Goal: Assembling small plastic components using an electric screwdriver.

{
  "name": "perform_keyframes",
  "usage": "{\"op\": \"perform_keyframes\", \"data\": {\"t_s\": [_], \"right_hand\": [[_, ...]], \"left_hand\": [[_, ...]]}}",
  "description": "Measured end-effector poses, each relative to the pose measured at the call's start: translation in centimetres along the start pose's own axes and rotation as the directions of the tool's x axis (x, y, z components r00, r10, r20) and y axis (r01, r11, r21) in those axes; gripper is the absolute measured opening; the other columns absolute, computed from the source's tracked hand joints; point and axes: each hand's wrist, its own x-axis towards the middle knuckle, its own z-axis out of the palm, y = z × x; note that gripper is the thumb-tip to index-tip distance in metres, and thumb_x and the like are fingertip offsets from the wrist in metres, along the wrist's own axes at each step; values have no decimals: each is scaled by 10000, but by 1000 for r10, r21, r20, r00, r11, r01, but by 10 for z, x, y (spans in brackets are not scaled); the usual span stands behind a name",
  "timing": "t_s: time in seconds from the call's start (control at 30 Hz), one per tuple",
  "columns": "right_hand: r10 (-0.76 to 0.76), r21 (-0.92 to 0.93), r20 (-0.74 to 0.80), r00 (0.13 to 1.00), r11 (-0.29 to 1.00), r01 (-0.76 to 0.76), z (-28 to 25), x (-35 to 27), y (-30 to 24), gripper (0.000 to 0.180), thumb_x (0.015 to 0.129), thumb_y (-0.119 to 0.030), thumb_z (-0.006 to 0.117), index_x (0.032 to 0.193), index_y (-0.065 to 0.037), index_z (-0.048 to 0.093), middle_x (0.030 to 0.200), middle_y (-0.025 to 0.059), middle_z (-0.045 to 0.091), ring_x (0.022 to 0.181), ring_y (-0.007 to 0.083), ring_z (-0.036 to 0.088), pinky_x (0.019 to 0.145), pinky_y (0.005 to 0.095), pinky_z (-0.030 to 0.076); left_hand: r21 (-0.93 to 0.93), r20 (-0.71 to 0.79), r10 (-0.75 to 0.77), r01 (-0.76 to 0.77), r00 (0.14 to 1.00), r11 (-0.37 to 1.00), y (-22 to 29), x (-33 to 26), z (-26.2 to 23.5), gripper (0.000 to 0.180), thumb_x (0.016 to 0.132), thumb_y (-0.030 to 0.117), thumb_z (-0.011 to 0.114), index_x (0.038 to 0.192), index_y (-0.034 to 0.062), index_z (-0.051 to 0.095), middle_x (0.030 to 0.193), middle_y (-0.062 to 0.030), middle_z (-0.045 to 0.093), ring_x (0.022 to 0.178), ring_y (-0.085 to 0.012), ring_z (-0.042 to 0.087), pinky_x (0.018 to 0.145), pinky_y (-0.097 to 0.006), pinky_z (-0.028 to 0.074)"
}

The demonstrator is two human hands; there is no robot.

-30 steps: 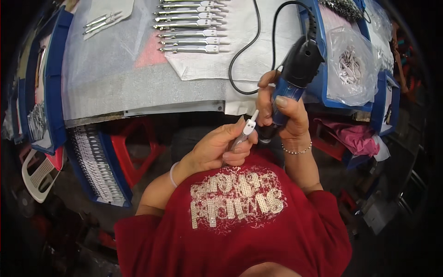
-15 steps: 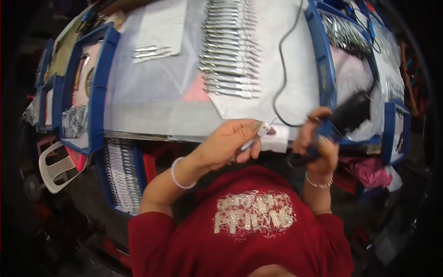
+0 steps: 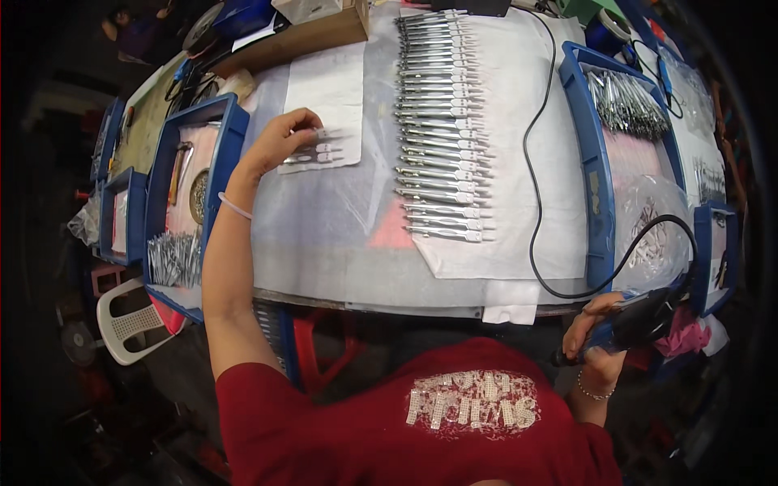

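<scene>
My left hand (image 3: 284,139) is stretched out over the white sheet at the left of the table, its fingers curled on a slim silver piece with a white part (image 3: 327,134). Beside it on the same sheet lie more such silver pieces (image 3: 326,154). My right hand (image 3: 596,328) is wrapped round a black and blue corded power tool (image 3: 652,322), held past the table's front edge at the right. Its working tip is hard to make out. A long row of slim silver pieces (image 3: 442,146) lies side by side on a white cloth (image 3: 519,235) in the middle.
Left stands a blue tray (image 3: 235,121) with small metal parts and a hammer-like tool (image 3: 178,174). On the right, another blue tray (image 3: 598,194) holds thin metal parts (image 3: 624,101) and a plastic bag. The black cord (image 3: 531,162) loops across the cloth to the tool.
My left hand has moved from in front of me, with a white and silver piece, to the far-left sheet. My right hand with the power tool has drawn away to the right.
</scene>
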Motion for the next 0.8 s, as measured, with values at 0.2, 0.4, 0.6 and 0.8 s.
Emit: {"op": "perform_keyframes", "data": {"t_s": [0.2, 0.4, 0.6, 0.8], "right_hand": [[96, -108, 67, 993, 990, -88, 4, 7, 0, 546, 605, -33, 732, 1083, 20, 471, 684, 133, 597, 590, 166, 584, 551, 233, 473], [137, -149, 71, 988, 981, -125, 8, 9, 1, 556, 588, 7, 721, 1088, 19, 478, 724, 134, 605, 618, 157, 581, 575, 231, 467], [108, -174, 53, 993, 980, -97, 3, 5, 4, 574, 592, -5, 727, 1107, 23, 475, 721, 110, 594, 607, 151, 570, 566, 223, 451], [-196, -147, -203, 959, 975, 168, 13, -5, -6, 583, 718, -178, 668, 1194, 2, 385, 666, 70, 528, 562, 134, 513, 521, 232, 428]], "left_hand": [[-2, 134, -149, 150, 980, 989, -3, 7, -7, 112, 830, 69, 629, 937, 53, 657, 845, -8, 624, 803, -98, 558, 742, -248, 447], [145, 17, 46, -48, 999, 988, -27, 5, -8, 142, 840, 102, 637, 961, 57, 698, 939, -34, 614, 840, -136, 580, 751, -246, 456], [127, -33, 17, -12, 999, 992, -21, -8, -15, 169, 878, 95, 588, 1008, 56, 687, 972, -42, 614, 866, -144, 580, 781, -253, 450], [144, -249, 179, -147, 952, 979, 2, -39, -31, 181, 911, 90, 555, 1042, 17, 656, 989, -45, 638, 921, -123, 576, 820, -234, 437]]}}
